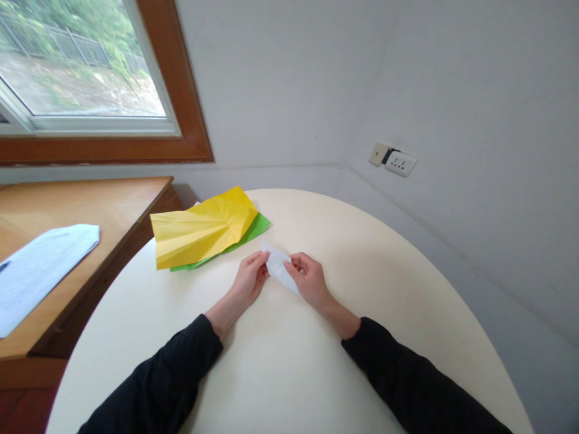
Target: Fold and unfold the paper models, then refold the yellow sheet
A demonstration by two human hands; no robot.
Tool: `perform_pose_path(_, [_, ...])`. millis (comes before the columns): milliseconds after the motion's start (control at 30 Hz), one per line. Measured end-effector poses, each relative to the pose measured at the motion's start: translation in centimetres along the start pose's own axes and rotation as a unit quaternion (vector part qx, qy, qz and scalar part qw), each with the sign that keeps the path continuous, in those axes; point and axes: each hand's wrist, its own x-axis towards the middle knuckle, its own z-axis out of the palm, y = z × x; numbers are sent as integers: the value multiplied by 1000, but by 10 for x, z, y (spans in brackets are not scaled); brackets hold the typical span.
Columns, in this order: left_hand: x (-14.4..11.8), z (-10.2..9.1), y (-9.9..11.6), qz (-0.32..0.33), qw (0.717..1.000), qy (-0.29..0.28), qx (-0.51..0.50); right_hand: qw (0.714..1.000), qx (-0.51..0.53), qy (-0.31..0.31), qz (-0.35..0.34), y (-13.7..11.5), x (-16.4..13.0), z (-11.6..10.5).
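A small folded white paper (277, 267) is held between both my hands above the round cream table (362, 271). My left hand (250, 279) pinches its left edge with thumb and fingertips. My right hand (307, 278) grips its right side, fingers curled over the paper. Both sleeves are black. Just beyond my hands lies a creased yellow sheet (201, 232) on top of a green sheet (253, 232), both flat on the table.
A wooden desk (113, 211) stands at the left, touching the table, with a printed white paper (40, 265) on it. A wood-framed window (181, 102) is above it. A wall socket (393, 161) sits at the right, on the white wall.
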Motion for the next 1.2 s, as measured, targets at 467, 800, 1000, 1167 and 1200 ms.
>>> perform_pose_path(467, [2, -3, -5, 37, 997, 20, 60, 998, 24, 57, -7, 2, 0, -2])
perform_pose_path(800, [2, -6, -9, 45, 989, -36, 136, 998, 42, 30, -26, -2, -2, -1])
perform_pose_path(1000, [0, -3, -7, 50, 988, -44, 137, 998, 54, 30, -22, -6, -1, -3])
perform_pose_path(1167, [-1, -2, -5, 37, 990, -55, 122, 998, 66, 19, 4, -1, 0, -1])
perform_pose_path(1200, [-1, -2, -5, 33, 991, -58, 117, 998, 69, 13, 7, 0, 0, 0])
